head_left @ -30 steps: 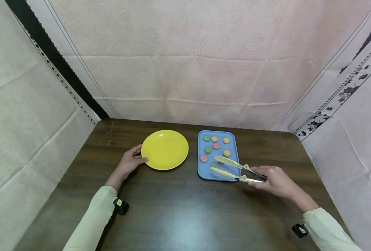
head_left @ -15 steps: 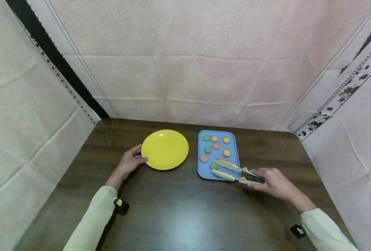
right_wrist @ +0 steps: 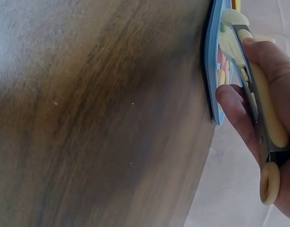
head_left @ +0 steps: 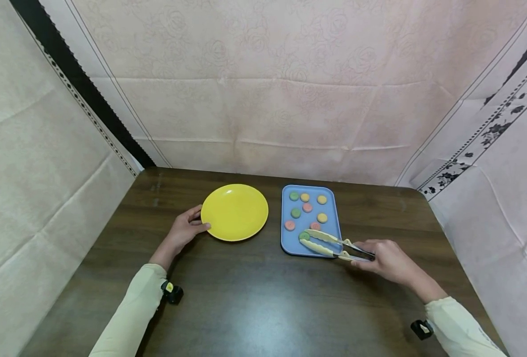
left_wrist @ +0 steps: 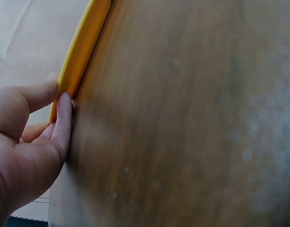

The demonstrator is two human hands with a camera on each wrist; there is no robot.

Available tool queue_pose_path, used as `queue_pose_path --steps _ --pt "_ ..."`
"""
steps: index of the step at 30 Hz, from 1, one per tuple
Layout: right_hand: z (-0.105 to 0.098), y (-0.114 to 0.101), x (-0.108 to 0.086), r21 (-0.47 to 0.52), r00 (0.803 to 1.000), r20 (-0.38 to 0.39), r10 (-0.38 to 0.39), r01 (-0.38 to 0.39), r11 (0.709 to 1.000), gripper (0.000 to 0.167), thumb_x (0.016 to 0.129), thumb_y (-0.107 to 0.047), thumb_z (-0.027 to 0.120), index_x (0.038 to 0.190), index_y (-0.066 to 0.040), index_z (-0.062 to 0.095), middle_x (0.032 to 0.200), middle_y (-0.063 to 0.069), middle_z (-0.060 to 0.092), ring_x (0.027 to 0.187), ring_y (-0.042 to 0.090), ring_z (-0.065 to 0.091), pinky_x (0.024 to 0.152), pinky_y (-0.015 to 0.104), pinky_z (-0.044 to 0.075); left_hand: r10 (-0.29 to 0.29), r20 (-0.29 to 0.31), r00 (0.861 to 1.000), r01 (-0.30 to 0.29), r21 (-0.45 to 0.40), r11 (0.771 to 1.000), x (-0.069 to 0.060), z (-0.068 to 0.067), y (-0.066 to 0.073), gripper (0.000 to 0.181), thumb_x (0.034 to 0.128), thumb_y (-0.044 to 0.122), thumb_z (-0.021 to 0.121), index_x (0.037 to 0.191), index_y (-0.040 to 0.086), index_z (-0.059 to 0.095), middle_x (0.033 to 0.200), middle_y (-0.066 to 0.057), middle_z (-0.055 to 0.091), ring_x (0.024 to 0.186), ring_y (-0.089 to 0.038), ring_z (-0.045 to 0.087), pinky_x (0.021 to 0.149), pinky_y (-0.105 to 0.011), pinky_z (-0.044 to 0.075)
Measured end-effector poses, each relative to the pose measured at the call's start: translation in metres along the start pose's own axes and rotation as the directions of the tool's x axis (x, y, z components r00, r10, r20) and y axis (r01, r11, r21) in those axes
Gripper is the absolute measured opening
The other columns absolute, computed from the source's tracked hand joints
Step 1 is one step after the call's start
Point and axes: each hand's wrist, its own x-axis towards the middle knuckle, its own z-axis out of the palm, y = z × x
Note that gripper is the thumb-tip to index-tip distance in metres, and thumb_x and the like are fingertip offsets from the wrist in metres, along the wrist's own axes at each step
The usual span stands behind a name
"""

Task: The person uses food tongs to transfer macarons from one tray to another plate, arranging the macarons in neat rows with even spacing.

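My left hand (head_left: 184, 231) pinches the left rim of a yellow plate (head_left: 234, 212); in the left wrist view thumb and fingers grip the plate's edge (left_wrist: 81, 52). With my right hand (head_left: 390, 260) I hold cream-tipped tongs (head_left: 321, 235) over the near part of a blue tray (head_left: 330, 198). The tong tips stand apart on either side of a green disc (head_left: 304, 236) near the tray's front. A pink disc (head_left: 315, 226) lies just behind the upper tip. In the right wrist view my fingers wrap the tongs' handle (right_wrist: 265, 104).
Several other green, yellow and pink discs lie spread over the tray, such as a yellow one (head_left: 322, 217) and a pink one (head_left: 289, 225). Both plate and tray rest on a brown wooden table (head_left: 245, 297), with pale cloth (head_left: 263, 114) hanging behind and beside it.
The tongs have shifted slightly toward the front and left, and their tips have come closer together around the green disc. My left hand and the plate have stayed in place.
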Motion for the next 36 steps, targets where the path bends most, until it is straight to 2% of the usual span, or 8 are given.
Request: queue_pose_path --steps 9,18,25,29,33,36 --pt "0.001 0.001 0.0 0.058 1.0 -0.006 0.026 -0.025 0.998 0.048 0.088 -0.038 0.082 0.119 -0.002 0.075 0.101 0.004 0.076 0.073 0.005 0.055 0.06 0.023 0.047 0.012 0.006 1.0 -0.013 0.007 1.0 0.0 -0.001 -0.002 0.081 0.0968 0.016 0.073 0.162 0.007 0.026 0.158 -0.022 0.04 0.132 -0.036 0.055 0.097 -0.029 0.054" --pt "-0.009 -0.003 0.016 0.078 0.999 -0.046 0.02 -0.016 0.997 0.046 0.09 -0.035 0.08 0.121 -0.002 0.075 0.103 0.006 0.075 0.072 0.007 0.057 0.058 0.023 0.048 0.007 0.006 1.0 -0.007 0.014 1.0 -0.001 -0.001 -0.002 0.08 0.098 0.015 0.071 0.163 0.008 0.025 0.16 -0.02 0.039 0.133 -0.036 0.054 0.1 -0.031 0.053" --pt "-0.018 -0.013 0.042 0.122 0.997 -0.072 -0.032 0.041 0.992 0.045 0.092 -0.035 0.079 0.123 -0.002 0.074 0.098 0.004 0.075 0.069 0.008 0.056 0.055 0.022 0.048 0.008 0.001 1.0 -0.008 -0.001 1.0 -0.002 0.001 -0.003 0.08 0.0976 0.015 0.072 0.163 0.008 0.026 0.159 -0.02 0.04 0.133 -0.036 0.054 0.097 -0.027 0.053" --pt "-0.022 -0.021 0.06 0.138 0.994 -0.085 -0.071 0.082 0.987 0.048 0.091 -0.034 0.079 0.125 0.0 0.073 0.1 0.007 0.075 0.068 0.008 0.056 0.053 0.023 0.048 0.003 -0.003 1.0 -0.003 -0.013 1.0 -0.002 0.002 -0.003 0.08 0.097 0.014 0.072 0.162 0.009 0.027 0.159 -0.019 0.04 0.132 -0.035 0.054 0.095 -0.025 0.054" --pt "-0.025 -0.029 0.08 0.116 0.991 -0.094 -0.092 0.103 0.988 0.051 0.09 -0.034 0.081 0.126 0.001 0.071 0.105 0.012 0.075 0.073 0.011 0.06 0.058 0.025 0.051 0.007 -0.005 1.0 -0.007 -0.006 1.0 -0.002 0.002 -0.003 0.08 0.0975 0.014 0.072 0.162 0.008 0.026 0.158 -0.02 0.04 0.132 -0.036 0.054 0.095 -0.024 0.054" --pt "-0.026 -0.034 0.095 0.106 0.99 -0.094 -0.107 0.117 0.987 0.053 0.09 -0.034 0.081 0.127 0.002 0.071 0.111 0.017 0.075 0.082 0.016 0.067 0.066 0.032 0.057 0.014 -0.005 1.0 -0.014 0.0 1.0 -0.002 0.001 -0.003 0.079 0.0982 0.015 0.071 0.163 0.008 0.025 0.158 -0.021 0.04 0.133 -0.037 0.053 0.094 -0.023 0.053"
